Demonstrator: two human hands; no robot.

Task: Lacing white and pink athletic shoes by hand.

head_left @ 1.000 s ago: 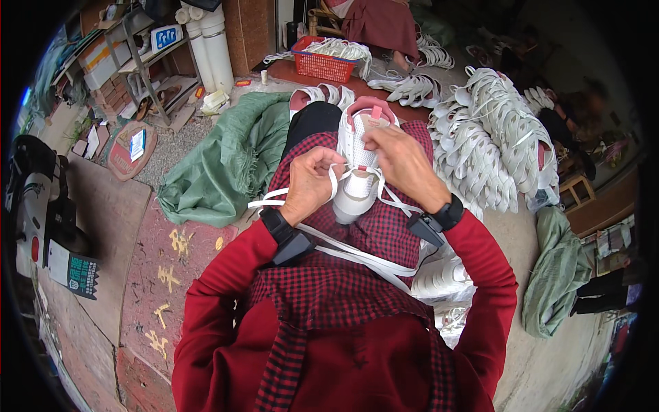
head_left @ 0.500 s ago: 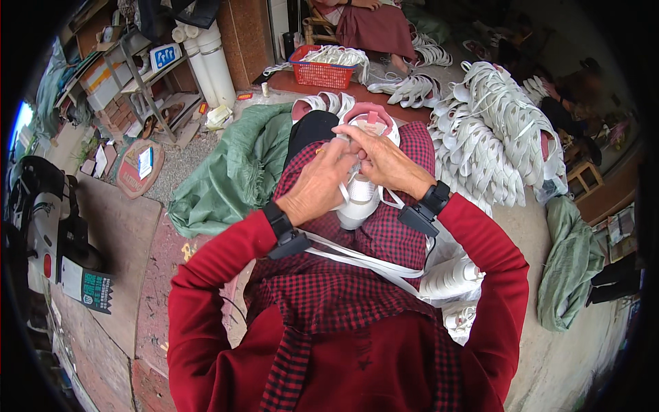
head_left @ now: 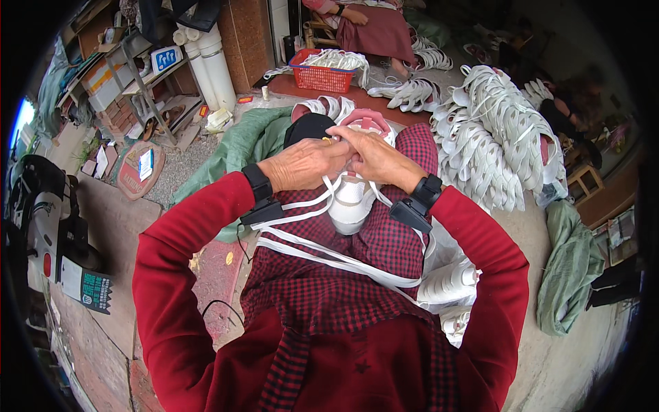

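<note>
A white shoe (head_left: 350, 206) with a pink lining lies on my lap, its toe toward me and its heel away. My left hand (head_left: 309, 163) is closed over the shoe's left side, fingers pinched on a white shoelace (head_left: 302, 204) at the eyelets. My right hand (head_left: 381, 159) grips the shoe's upper from the right, its fingertips meeting those of the left. The fingertips hide the exact eyelet. Loops of lace hang below both hands, and more long white laces (head_left: 329, 255) lie across my checked apron (head_left: 309, 302).
Stacked white shoe uppers (head_left: 504, 134) fill the right side. A red basket (head_left: 322, 77) of laces stands ahead, near a seated person (head_left: 374, 27). Green sacks (head_left: 223, 154) lie at left and right. White spools (head_left: 449, 281) stand by my right thigh; a scooter (head_left: 51, 213) is far left.
My left hand has lifted slightly and turned flatter, its elbow swinging out to the left. A lace now stretches from the shoe toward my left wrist. The right hand stays at the shoe.
</note>
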